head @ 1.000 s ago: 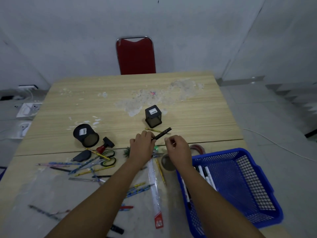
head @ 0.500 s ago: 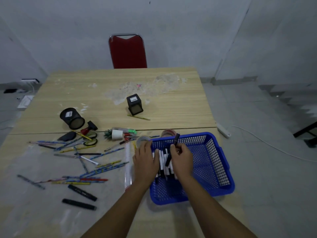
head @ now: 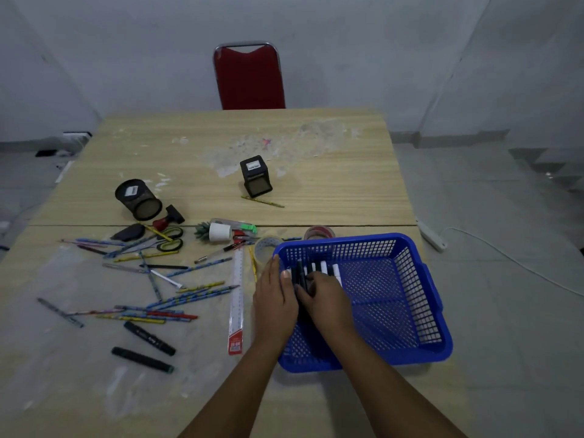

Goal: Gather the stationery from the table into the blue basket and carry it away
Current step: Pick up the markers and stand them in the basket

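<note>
Your left hand (head: pixel 274 298) rests flat on the basket (head: pixel 410 311) rim; your right hand (head: pixel 325 300) grips markers (head: pixel 300 275) inside. The ruler (head: pixel 236 298), lying near-to-far, sits just left.

A light wooden table (head: pixel 331 184), its top scuffed with pale patches of worn finish, stands in a bare room with grey plastered walls (head: pixel 126 58). A red chair (head: pixel 249 77) with a metal frame (pushed close to the far edge) faces the camera. The floor (head: pixel 505 279) is grey tile; a white power strip (head: pixel 431 235) and its cable lie on it at right. Lighting is dim and even.
</note>
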